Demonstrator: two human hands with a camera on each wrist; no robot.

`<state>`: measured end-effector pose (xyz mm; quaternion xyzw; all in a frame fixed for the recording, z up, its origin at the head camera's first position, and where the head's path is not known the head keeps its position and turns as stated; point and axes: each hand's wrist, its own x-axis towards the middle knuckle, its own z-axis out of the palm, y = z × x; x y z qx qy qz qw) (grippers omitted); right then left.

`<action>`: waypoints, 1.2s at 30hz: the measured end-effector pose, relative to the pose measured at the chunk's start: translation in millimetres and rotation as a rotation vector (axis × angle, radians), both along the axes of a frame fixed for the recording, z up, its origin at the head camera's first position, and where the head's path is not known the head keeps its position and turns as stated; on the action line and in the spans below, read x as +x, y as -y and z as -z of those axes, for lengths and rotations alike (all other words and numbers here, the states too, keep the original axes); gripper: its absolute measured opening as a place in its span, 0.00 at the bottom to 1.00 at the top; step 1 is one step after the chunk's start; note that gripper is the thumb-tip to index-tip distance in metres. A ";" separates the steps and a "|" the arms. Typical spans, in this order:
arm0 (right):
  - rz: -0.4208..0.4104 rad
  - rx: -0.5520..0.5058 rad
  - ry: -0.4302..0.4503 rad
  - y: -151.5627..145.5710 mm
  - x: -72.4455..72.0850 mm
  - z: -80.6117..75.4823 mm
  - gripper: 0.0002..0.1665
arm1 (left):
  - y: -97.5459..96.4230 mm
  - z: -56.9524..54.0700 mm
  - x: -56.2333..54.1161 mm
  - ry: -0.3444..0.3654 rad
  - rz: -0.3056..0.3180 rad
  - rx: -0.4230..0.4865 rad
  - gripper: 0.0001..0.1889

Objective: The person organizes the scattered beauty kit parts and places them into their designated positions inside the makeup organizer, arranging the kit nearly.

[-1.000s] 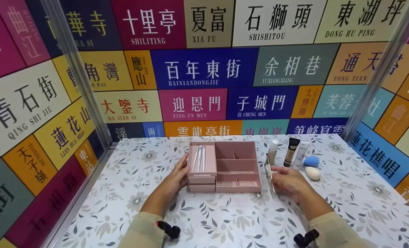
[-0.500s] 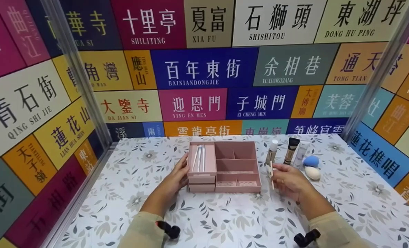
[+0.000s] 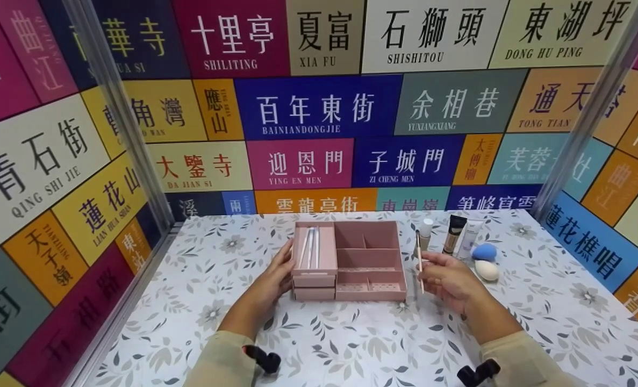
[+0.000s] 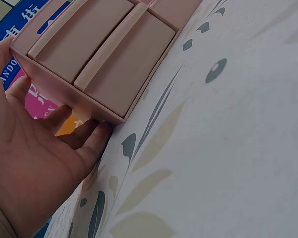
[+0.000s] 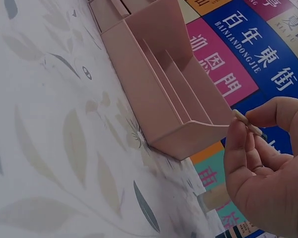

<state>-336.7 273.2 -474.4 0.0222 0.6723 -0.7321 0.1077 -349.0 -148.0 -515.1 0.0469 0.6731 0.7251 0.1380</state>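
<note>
Right hand pinching slim stick beside pink organizer

The right hand is holding the stick between thumb and fingertips, just off the organizer's right side. The stick is looking pale and thin, with a darker upper end; a second pale end is showing in the right wrist view. The left hand is resting loosely extended fingers against the organizer's left side, gripping nothing. The top tray is carrying slender white rods; two drawers are sitting below, and dividers are splitting the right half. Farther right on the floral tabletop, a white-capped bottle, black tube and white tube are standing, their print too small to read, near blue and cream sponges. Behind, the colored wall is reading "SHILITING," "XIA FU," "SHISHITOU" and "BAINIANDONGJIE."
</note>
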 end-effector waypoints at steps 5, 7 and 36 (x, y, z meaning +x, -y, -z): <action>-0.002 -0.016 -0.007 3.6 3.1 -5.5 0.43 | 0.1 0.4 0.5 0.006 -0.006 0.001 0.31; -0.004 -0.009 -0.006 4.8 4.1 -7.5 0.42 | -0.3 0.0 0.3 0.008 -0.008 0.003 0.30; -0.103 -0.035 -0.085 75.6 1.0 -24.3 0.35 | 0.4 0.6 0.1 0.015 -0.008 0.000 0.30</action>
